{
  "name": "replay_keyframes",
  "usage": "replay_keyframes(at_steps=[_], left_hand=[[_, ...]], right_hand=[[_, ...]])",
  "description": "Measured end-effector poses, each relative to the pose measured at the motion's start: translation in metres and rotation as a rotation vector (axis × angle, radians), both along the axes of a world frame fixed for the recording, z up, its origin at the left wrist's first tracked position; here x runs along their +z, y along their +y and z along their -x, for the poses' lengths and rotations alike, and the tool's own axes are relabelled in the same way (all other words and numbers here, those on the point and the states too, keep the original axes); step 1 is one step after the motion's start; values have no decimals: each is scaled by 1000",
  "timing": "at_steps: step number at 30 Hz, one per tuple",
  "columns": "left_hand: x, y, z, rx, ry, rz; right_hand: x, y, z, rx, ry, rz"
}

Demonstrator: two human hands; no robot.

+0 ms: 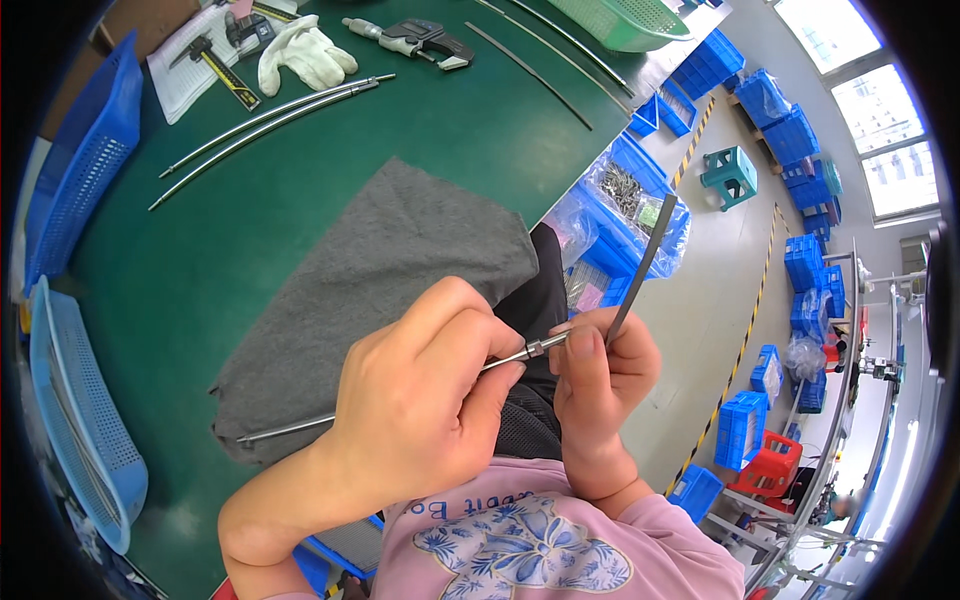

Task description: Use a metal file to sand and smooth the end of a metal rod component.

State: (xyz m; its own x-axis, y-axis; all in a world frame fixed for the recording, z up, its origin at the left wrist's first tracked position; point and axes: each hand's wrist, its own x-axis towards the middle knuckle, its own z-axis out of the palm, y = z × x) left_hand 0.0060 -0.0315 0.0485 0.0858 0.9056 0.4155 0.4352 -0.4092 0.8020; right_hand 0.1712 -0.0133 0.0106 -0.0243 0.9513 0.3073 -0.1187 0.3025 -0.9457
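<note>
My left hand [420, 390] is closed round a thin, shiny metal rod [285, 429], pinching it near a collared fitting. The rod's far end slants down to the left over a dark grey cloth [385, 260]. Close by on the right, my right hand [605, 375] is closed, with thumb and fingers at the rod's fitted tip. A flat dark grey strip [645, 262] also sticks up from the right fingers. What lies inside either grip is hidden.
On the green table [450, 130] lie two long metal rods [270, 125], a white glove [305, 55], a micrometer [415, 40] and a caliper [222, 70]. Blue baskets [85, 400] line the left edge. A blue bin [625, 200] of small parts stands right of the table.
</note>
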Motion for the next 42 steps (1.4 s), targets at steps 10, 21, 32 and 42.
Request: replay_keyframes(at_steps=[10, 21, 32, 42], left_hand=[[2, -2, 0, -16, 17, -17], [3, -2, 1, -38, 12, 1], [1, -1, 1, -49, 24, 5], [1, -2, -2, -13, 11, 29]], right_hand=[[2, -4, 0, -9, 32, -2], [3, -4, 2, -21, 42, -22], [1, -3, 3, -62, 27, -19], [1, -3, 3, -38, 38, -11]])
